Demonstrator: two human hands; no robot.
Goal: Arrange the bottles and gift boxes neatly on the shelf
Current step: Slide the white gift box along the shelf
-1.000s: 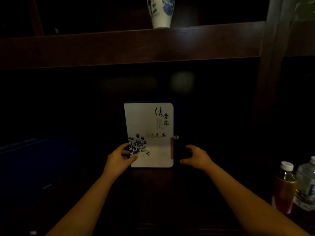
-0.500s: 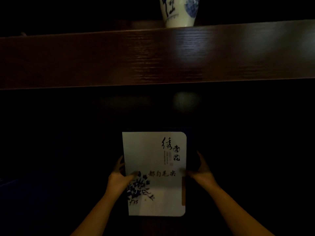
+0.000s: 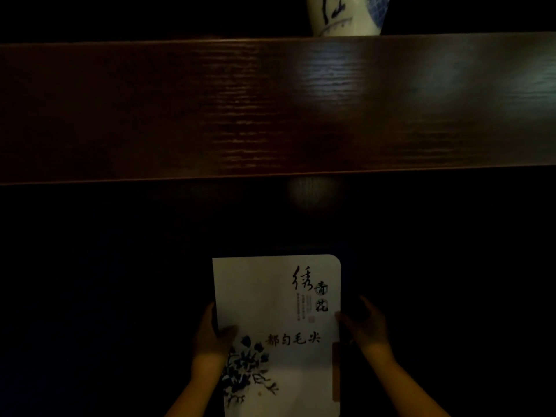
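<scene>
Both my hands, left hand and right hand, grip the upright white gift box by its sides, long axis vertical, below the dark shelf board.

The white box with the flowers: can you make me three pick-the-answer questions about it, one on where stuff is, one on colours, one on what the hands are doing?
1. Where is the vase?
A. on the shelf board above the box
B. inside the box
C. in a hand

2. What colour are the flowers on the gift box?
A. red
B. dark blue
C. yellow

3. How is the box held?
A. by nobody
B. one hand underneath
C. left hand and right hand on its two sides

Answers: 1 A, it stands on the shelf board; 2 B, dark blue petals; 3 C, a hand grips each edge.
</scene>
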